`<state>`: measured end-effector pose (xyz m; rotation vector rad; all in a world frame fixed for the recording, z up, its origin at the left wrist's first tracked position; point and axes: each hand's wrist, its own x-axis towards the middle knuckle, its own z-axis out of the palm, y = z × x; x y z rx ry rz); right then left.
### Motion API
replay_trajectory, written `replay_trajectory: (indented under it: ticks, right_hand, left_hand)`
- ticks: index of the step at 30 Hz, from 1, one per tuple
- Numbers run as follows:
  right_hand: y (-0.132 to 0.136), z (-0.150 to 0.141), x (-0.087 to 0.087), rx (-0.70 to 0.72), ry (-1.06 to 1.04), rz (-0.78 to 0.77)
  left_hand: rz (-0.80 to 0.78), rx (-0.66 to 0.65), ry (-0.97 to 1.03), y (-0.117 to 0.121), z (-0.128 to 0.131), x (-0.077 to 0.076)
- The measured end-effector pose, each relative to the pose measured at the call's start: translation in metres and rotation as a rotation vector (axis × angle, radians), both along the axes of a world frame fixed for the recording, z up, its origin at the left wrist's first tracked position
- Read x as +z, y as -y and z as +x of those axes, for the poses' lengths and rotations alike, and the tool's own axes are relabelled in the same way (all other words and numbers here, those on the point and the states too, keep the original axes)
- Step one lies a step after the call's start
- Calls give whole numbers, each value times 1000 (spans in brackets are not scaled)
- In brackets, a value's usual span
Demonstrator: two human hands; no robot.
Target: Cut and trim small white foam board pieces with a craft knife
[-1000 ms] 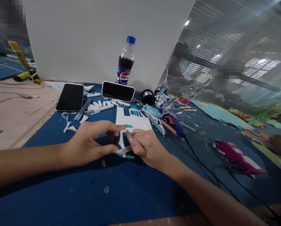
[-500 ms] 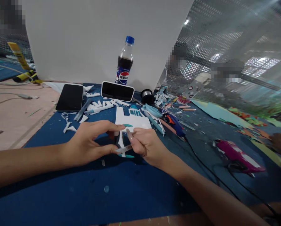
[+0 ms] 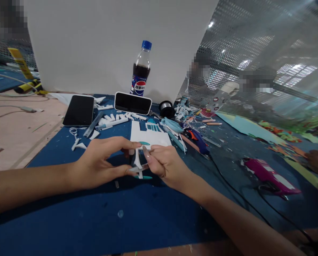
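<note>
Just in front of the white board, my left hand (image 3: pixel 100 160) pinches a small white piece (image 3: pixel 137 159) between thumb and fingers. The piece is narrow and flared, and stands upright. A teal sliver (image 3: pixel 145 177) shows at its lower end, and a teal oval (image 3: pixel 144 143) appears by its top. My right hand (image 3: pixel 168 161) is closed close beside it, its long thumbnail near the piece. From under its curled fingers a thin grey blade-like strip (image 3: pixel 144 166) crosses the lower part of the piece. My right fingers hide the rest of that strip.
A white board (image 3: pixel 137 137) lies behind my hands. Farther back are a tablet (image 3: pixel 79 110), a phone (image 3: pixel 132 104), a cola bottle (image 3: pixel 141 76) and a wire spool (image 3: pixel 167 109). To the right lie a blue glue gun (image 3: pixel 200 142), its cable and a magenta device (image 3: pixel 271 177). Foam scraps lie about.
Both hands stay almost in place. The white piece and the grey strip between them have shifted very slightly.
</note>
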<state>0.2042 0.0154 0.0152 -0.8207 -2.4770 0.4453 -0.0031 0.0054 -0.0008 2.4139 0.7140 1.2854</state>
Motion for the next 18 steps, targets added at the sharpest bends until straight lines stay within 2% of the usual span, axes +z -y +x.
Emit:
replay_trajectory:
  ticks: [11,18]
  right_hand:
    - [0,-2,-3,-33,20,-49]
    - [-4,2,-3,28,22,-114]
  left_hand:
    - [-71,-15,-10,-1,2,0]
    - [-22,-7,-37,0,2,0]
